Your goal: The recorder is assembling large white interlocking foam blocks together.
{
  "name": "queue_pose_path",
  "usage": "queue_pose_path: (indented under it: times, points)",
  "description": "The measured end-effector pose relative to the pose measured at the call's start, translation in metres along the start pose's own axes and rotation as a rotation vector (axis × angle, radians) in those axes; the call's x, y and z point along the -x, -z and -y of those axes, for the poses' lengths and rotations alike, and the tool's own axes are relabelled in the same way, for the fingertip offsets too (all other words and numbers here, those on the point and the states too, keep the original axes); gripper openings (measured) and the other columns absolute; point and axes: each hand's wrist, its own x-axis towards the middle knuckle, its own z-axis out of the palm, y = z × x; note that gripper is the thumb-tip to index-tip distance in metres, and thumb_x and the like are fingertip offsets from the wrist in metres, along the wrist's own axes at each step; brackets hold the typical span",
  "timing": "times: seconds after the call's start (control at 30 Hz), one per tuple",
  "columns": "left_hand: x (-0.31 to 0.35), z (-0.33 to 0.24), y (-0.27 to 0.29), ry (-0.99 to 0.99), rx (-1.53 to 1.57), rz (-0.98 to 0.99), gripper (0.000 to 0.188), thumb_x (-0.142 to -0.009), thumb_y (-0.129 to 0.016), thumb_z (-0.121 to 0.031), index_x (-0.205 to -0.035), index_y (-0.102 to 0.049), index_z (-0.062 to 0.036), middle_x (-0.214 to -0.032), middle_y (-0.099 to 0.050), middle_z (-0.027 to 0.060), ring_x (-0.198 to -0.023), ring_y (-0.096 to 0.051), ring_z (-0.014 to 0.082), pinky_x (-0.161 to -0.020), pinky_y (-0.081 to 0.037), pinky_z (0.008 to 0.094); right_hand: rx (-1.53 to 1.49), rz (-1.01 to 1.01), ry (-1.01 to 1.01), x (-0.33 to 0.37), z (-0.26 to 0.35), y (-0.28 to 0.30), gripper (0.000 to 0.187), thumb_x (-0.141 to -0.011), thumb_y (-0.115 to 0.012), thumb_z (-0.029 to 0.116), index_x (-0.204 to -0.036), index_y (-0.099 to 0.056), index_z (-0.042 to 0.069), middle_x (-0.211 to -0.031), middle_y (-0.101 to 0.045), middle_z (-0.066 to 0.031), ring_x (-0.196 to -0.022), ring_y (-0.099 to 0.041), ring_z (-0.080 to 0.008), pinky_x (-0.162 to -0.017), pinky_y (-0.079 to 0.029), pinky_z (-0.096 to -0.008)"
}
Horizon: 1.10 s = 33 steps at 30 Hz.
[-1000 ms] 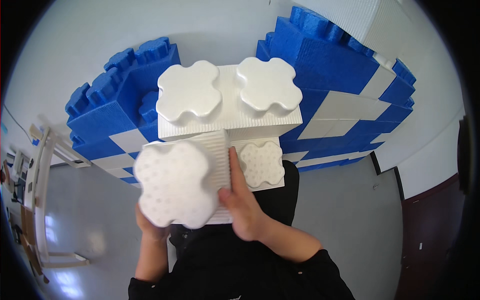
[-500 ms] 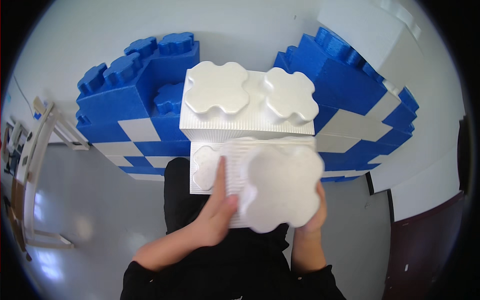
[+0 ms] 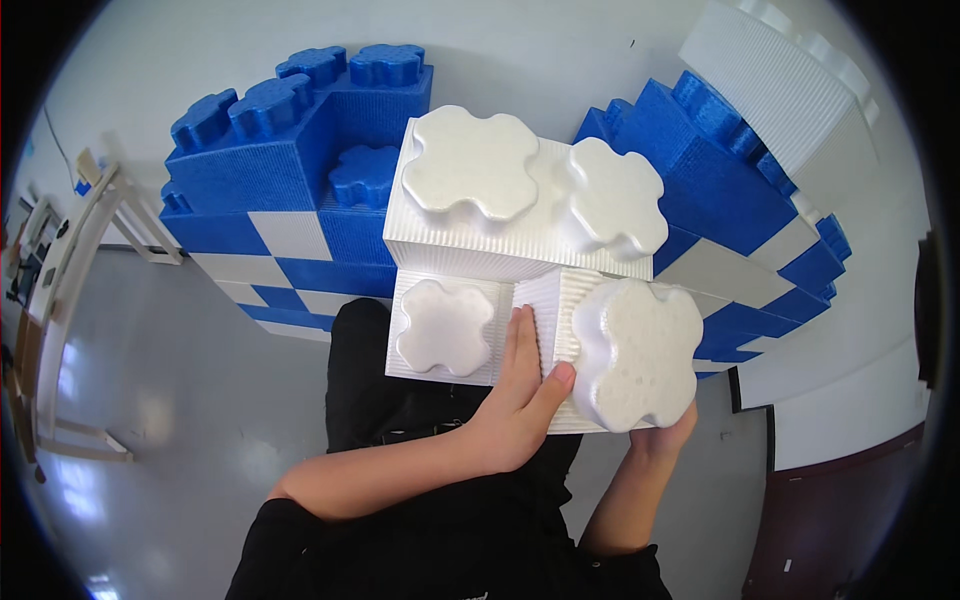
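A small white foam building block (image 3: pixel 640 350) with one clover-shaped stud is between my hands, on the right part of a ribbed white block level. My left hand (image 3: pixel 515 410) presses its left side, fingers stretched along the ribbed wall and thumb at the front top edge. My right hand (image 3: pixel 672 430) grips its lower right corner, the fingers partly hidden beneath. To the left lies the lower white block (image 3: pixel 495 285) with its own stud exposed. Behind rises a taller white block (image 3: pixel 552 180) bearing two studs. Whether the held block touches the one below is hidden.
A stepped blue-and-white block wall (image 3: pixel 235 185) stands to the left, and another (image 3: pixel 720 190) to the right with a white block (image 3: pixel 770 75) on top. A white table frame (image 3: pixel 120 205) is at far left. Grey floor (image 3: pixel 220 420) surrounds my legs.
The small block has shifted right and no longer covers the lower block's left stud as closely. My hands moved right with it, and the view has tilted slightly.
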Motion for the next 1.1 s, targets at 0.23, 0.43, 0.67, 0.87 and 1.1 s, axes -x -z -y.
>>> queue_pose_path:
  times: [0.23, 0.43, 0.67, 0.87, 1.1]
  points:
    - [-0.005, 0.006, 0.009, 0.014, 0.016, -0.077, 0.079, -0.104, -0.035, -0.036, -0.145, 0.004, 0.0189, -0.155, 0.0, 0.0359, -0.148, 0.002, 0.0422, -0.12, -0.003, 0.0407, 0.092, 0.046, -0.007, -0.007, -0.005, -0.02, 0.054, -0.1, -0.041, 0.026, -0.139, -0.04, -0.011, -0.136, -0.054, -0.0203, -0.122, -0.056, -0.0269, -0.103, -0.043, -0.0353]
    - [-0.007, 0.021, 0.006, 0.034, -0.031, -0.084, 0.075, -0.104, -0.032, -0.036, -0.147, 0.002, 0.0162, -0.157, -0.002, 0.0318, -0.148, 0.0, 0.0383, -0.12, -0.003, 0.0381, 0.152, -0.007, -0.067, -0.009, -0.013, -0.005, 0.054, -0.1, -0.042, 0.026, -0.141, -0.039, -0.011, -0.136, -0.053, -0.0199, -0.122, -0.057, -0.0246, -0.103, -0.043, -0.0335]
    - [-0.01, 0.04, 0.008, 0.035, -0.008, -0.091, 0.078, -0.104, -0.034, -0.038, -0.147, 0.003, 0.0166, -0.157, -0.001, 0.0339, -0.148, 0.001, 0.04, -0.12, -0.003, 0.0391, 0.139, -0.008, -0.118, -0.012, -0.025, 0.0, 0.052, -0.101, -0.043, 0.024, -0.14, -0.041, -0.009, -0.135, -0.055, -0.0183, -0.121, -0.057, -0.0236, -0.102, -0.044, -0.0331]
    - [-0.017, 0.045, 0.011, 0.02, 0.022, -0.073, 0.079, -0.104, -0.034, -0.038, -0.147, 0.004, 0.0164, -0.157, 0.0, 0.0325, -0.149, 0.001, 0.0383, -0.12, -0.004, 0.038, 0.199, -0.02, -0.184, -0.018, -0.022, -0.001, 0.049, -0.103, -0.041, 0.028, -0.138, -0.045, -0.007, -0.135, -0.056, -0.015, -0.122, -0.056, -0.0218, -0.104, -0.042, -0.0339]
    - [-0.019, 0.055, 0.012, 0.049, 0.095, -0.102, 0.084, -0.103, -0.037, -0.042, -0.146, 0.004, 0.0172, -0.157, 0.0, 0.033, -0.149, 0.003, 0.0378, -0.12, -0.003, 0.0377, 0.161, -0.035, -0.315, -0.022, -0.03, 0.01, 0.05, -0.102, -0.042, 0.032, -0.139, -0.045, -0.002, -0.139, -0.053, -0.0133, -0.126, -0.053, -0.0256, -0.106, -0.042, -0.0389]
